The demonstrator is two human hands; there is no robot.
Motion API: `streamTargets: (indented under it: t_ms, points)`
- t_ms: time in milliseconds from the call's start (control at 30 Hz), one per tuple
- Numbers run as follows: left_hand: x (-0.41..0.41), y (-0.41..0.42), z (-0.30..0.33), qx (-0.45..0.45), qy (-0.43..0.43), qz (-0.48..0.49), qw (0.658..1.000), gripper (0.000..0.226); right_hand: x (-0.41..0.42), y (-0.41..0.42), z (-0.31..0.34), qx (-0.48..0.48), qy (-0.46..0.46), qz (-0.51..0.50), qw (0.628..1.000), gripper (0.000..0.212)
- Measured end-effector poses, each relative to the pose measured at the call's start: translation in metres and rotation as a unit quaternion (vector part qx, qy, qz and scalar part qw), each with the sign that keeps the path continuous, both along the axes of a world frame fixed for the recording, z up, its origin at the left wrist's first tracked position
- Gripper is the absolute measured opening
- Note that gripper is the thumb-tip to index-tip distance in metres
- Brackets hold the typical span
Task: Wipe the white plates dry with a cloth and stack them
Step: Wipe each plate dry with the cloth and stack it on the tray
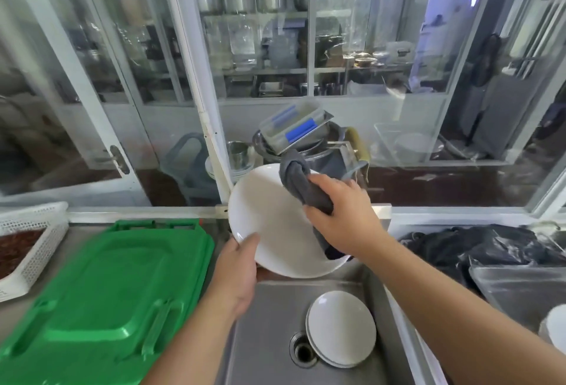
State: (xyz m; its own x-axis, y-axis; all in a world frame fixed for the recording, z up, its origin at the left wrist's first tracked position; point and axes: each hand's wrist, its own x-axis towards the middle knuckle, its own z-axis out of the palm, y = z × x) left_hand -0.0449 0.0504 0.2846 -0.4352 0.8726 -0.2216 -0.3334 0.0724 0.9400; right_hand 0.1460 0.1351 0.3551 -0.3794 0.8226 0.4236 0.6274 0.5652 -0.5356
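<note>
Above the far edge of the sink (266,317), a white plate (269,219) is held tilted, its face turned toward the camera. It is gripped at its lower left rim by the left hand (237,277), whose thumb is laid over the face while the other fingers are hidden behind it. A grey cloth (301,184) is pressed against the plate's right side by the right hand (340,216), the fingers (318,203) being curled round the bunched fabric; a knotted end stands up past the plate's top rim, and a dark tail hangs down behind the wrist at the lower right rim.

Down in the sink, near the right wall, a small stack of plates (341,328) is seen, partly overlapping the drain (301,351).

On the desk (18,308) to the left, a green lid (101,298) is laid flat, and at the far left a white basket (36,249) with reddish-brown contents is set. To the right of the sink, black plastic (477,249) is heaped, with a grey tray (520,289) nearer. Beyond the plate, metal pots and a container with blue clips (295,128) are piled. Glass panes (275,32) fill the far side, with shelves of cookware seen through them.
</note>
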Motion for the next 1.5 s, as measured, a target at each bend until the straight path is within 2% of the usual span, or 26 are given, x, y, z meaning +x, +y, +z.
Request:
streamTargets:
  t_ms: [67,200,300,433,633,800,1000,1100,1167,1300,1400,1500]
  points:
    - [0.007,-0.003,0.010,0.037,0.001,-0.020,0.999,0.019,0.002,-0.010,-0.001,0.069,-0.050,0.010,0.996,0.047]
    - [0.011,-0.006,0.028,0.069,0.038,-0.073,0.994,0.031,-0.003,-0.022,0.000,0.075,-0.090,0.043,0.992,0.053]
    - [0.005,-0.004,0.036,0.077,0.083,-0.109,0.988,0.033,-0.011,-0.030,0.011,0.079,-0.087,0.040,0.992,0.056]
    - [0.000,-0.005,0.045,0.104,0.113,-0.164,0.975,0.035,-0.039,-0.041,0.030,0.143,-0.095,0.066,0.983,0.052]
    - [-0.021,-0.007,0.058,0.138,0.141,-0.162,0.967,0.036,-0.061,-0.023,0.059,0.224,-0.046,0.124,0.965,0.042]
    - [-0.031,-0.010,0.063,0.149,0.204,-0.139,0.958,0.037,-0.062,0.007,0.091,0.140,-0.016,0.022,0.990,0.047]
    - [-0.033,-0.010,0.063,0.149,0.242,-0.135,0.949,0.036,-0.056,0.017,0.087,0.068,0.062,-0.099,0.991,0.048]
    - [-0.027,-0.006,0.063,0.133,0.254,-0.136,0.948,0.037,-0.069,-0.001,0.081,0.083,0.104,-0.032,0.991,0.041]
    - [-0.025,-0.002,0.061,0.130,0.256,-0.130,0.949,0.037,-0.081,-0.016,0.076,0.106,0.085,0.045,0.990,0.035]
    - [-0.026,-0.001,0.059,0.134,0.213,-0.127,0.959,0.034,-0.090,-0.030,0.073,0.126,0.032,0.162,0.978,0.045]
    - [-0.026,-0.002,0.060,0.142,0.207,-0.123,0.960,0.041,-0.084,-0.022,0.079,0.149,-0.017,0.188,0.971,0.049]
    - [-0.025,-0.001,0.059,0.132,0.193,-0.109,0.966,0.042,-0.082,-0.006,0.088,0.149,-0.020,0.137,0.979,0.046]
